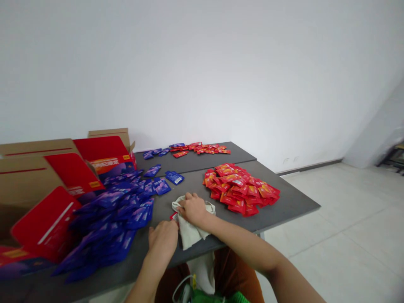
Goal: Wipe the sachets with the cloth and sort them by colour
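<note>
A cream cloth drawstring bag lies at the table's front edge, its cord looped near the top. My right hand is closed on the bag's upper part, with the fingertips partly hidden in the fabric. At the bag's left side is my left hand, fingers curled. A red sachet shows just beyond its fingers, against the bag; most of the sachet is hidden. Left of my hands spreads a heap of blue-purple sachets. On the right lies a pile of red sachets.
Open red cardboard boxes with raised flaps stand along the left. Loose blue sachets lie beyond the bag on the grey table. A row of red sachets and blue ones lies at the back by the white wall.
</note>
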{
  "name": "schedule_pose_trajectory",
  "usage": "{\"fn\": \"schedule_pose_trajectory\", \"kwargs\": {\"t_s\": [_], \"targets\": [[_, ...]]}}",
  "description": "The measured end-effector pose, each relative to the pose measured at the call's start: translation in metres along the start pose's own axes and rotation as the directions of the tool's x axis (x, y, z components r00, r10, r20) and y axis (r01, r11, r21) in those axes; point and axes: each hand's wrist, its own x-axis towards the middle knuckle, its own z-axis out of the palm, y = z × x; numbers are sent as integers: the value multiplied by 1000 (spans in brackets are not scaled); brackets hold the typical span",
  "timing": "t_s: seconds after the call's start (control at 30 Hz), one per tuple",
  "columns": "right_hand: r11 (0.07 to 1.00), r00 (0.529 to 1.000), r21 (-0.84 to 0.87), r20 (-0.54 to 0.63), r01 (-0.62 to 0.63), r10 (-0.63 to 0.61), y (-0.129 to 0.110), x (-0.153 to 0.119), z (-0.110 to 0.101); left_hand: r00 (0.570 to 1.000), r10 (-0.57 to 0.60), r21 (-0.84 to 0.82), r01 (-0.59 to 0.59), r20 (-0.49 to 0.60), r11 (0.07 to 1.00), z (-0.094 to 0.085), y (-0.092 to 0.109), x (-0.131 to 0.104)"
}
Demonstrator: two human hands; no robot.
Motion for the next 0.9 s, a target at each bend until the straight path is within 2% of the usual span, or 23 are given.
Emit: {"fn": "schedule_pose_trajectory", "kwargs": {"t_s": [0.1, 0.17, 0.23, 0.33, 0.4, 0.47, 0.5, 0.57, 0.63, 0.7, 0.77, 0.83, 0.9], "targets": [[977, 977, 11, -4, 215, -215, -14, -8, 0, 1000, 21, 21, -21, 3, 1000, -6, -2, -2], [966, 967, 29, -1, 256, -257, -18, -12, 0, 1000, 28, 16, -28, -6, 999, -6, -3, -3], [981, 982, 33, -9, 190, -190, -14, -14, 0, 1000, 23, 17, -23, -6, 1000, -5, -4, -3], [1000, 999, 3, -30, 12, -11, 0, -12, 0, 1000, 3, 44, -4, 6, 999, -1, -3, -1], [995, 994, -19, -40, -99, 98, 9, -11, 1, 1000, 5, 62, -5, -7, 998, 0, -2, 0], [990, 989, -18, -51, -139, 138, 12, -11, 3, 999, 39, 68, -38, -22, 997, 1, -4, -1], [994, 992, -8, -53, -112, 112, 11, -13, 4, 997, 67, 61, -65, -24, 996, 0, -7, -2], [999, 998, 25, -47, 30, -29, 7, -16, 6, 991, 132, 24, -131, -25, 991, -1, -14, -5], [976, 978, 65, -37, 209, -207, 1, -20, 7, 983, 183, -18, -184, -29, 983, -2, -22, -8], [950, 955, 94, -24, 296, -295, -1, -22, 7, 976, 216, -43, -217, -36, 975, -1, -29, -8], [966, 971, 97, -6, 240, -240, 4, -20, 4, 973, 230, -54, -231, -28, 971, 2, -33, -6], [994, 996, 73, 11, 84, -85, 13, -16, 0, 974, 228, -53, -228, -12, 972, 7, -34, -3], [997, 997, 44, 25, -69, 68, 23, -12, -4, 977, 212, -37, -212, -6, 977, 12, -33, 0]]}}
